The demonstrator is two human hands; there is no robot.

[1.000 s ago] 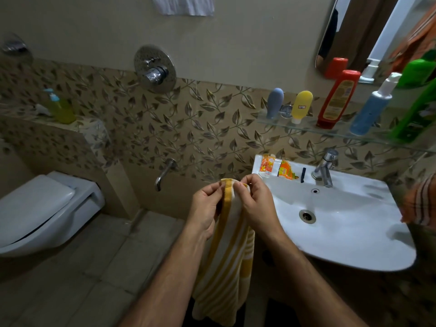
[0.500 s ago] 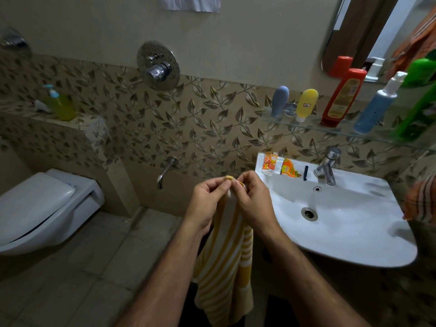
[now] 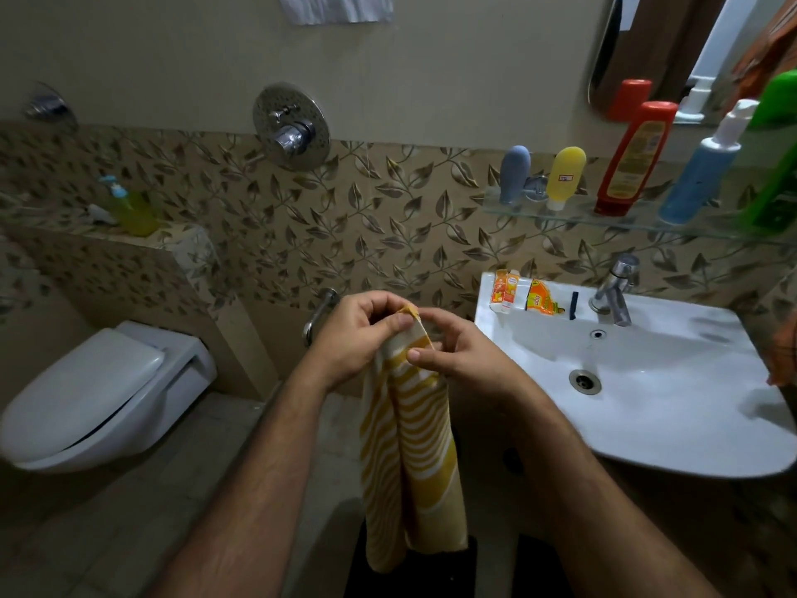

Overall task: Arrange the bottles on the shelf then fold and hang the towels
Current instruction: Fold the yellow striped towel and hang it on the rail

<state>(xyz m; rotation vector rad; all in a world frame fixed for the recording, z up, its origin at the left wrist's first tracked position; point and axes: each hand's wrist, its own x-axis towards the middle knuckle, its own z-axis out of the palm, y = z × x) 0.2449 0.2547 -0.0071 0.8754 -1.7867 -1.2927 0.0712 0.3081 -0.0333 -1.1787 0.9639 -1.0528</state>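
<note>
Both hands meet at the towel's (image 3: 409,446) top edge: the left hand (image 3: 358,334) pinches the corner at twelve o'clock, the right hand (image 3: 457,356) nips the fabric just beside it. The towel hangs long axis straight down toward six, ready for halving.

Walls: plain beige above, leaf-patterned tiles (image 3: 388,217) below, in dim light.
Floor: pale tiles (image 3: 108,533).
Fixtures: white wall-hung toilet (image 3: 99,394) at left, white washbasin (image 3: 647,381) with chrome tap (image 3: 614,291) at right, round chrome shower valve (image 3: 291,125) between.
Mirror: upper right (image 3: 638,45).
</note>
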